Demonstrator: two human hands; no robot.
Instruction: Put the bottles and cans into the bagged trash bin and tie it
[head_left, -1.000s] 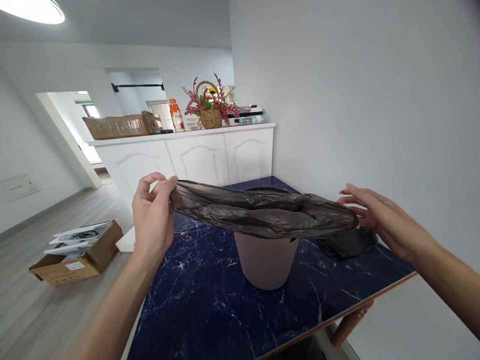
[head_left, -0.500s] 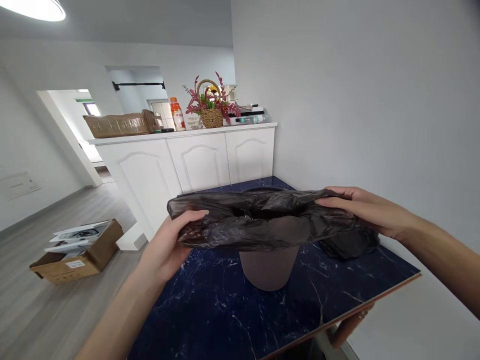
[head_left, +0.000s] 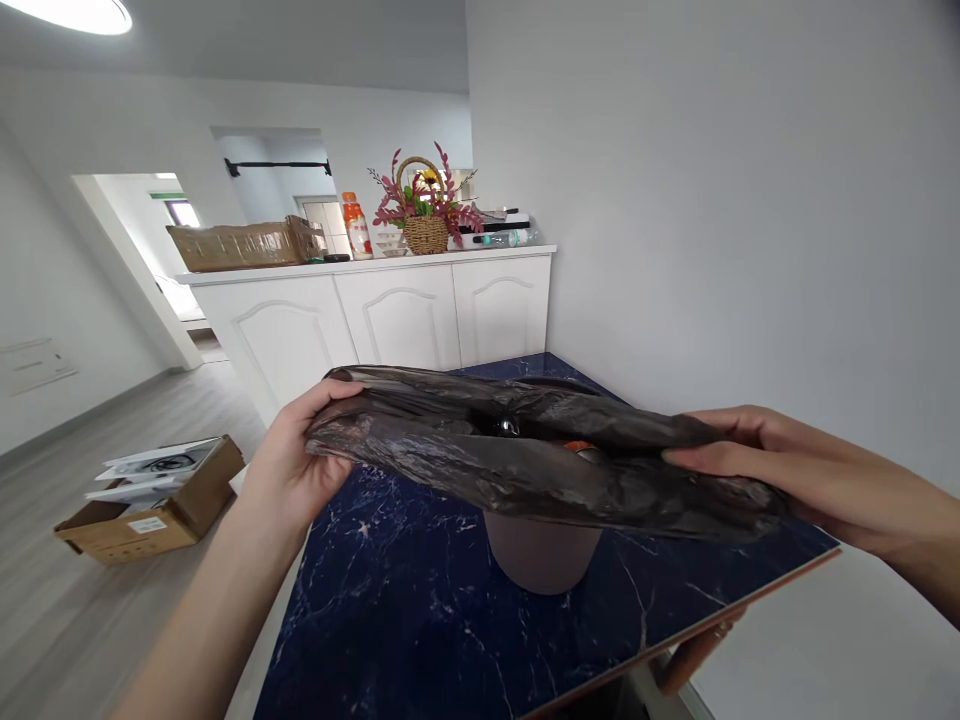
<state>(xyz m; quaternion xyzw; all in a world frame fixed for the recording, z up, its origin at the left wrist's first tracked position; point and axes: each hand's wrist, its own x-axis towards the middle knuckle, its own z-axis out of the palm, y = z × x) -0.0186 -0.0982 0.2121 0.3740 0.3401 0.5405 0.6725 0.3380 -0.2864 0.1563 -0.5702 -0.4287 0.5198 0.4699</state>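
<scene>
A black plastic bag [head_left: 480, 450] is stretched wide between both hands above a grey-brown bin [head_left: 541, 553], whose lower part shows beneath it. My left hand [head_left: 304, 450] pinches the bag's left end, thumb on top. At the right end, my right hand [head_left: 742, 450] grips the plastic between thumb and fingers. Through the gap in the middle, something shiny and a bit of orange show; what they are I cannot make out. The bin stands on a dark blue marbled tabletop [head_left: 420, 610].
Behind the table, a white cabinet [head_left: 405, 325] carries a flower basket [head_left: 425, 234], an orange-capped bottle [head_left: 357, 228] and a brown box [head_left: 236, 246]. An open carton [head_left: 157, 510] sits on the floor at left. A grey wall rises at right.
The hands have moved farther apart, the left one up and left, the right one slightly right and down. The bag is stretched wider and slants down to the right.
</scene>
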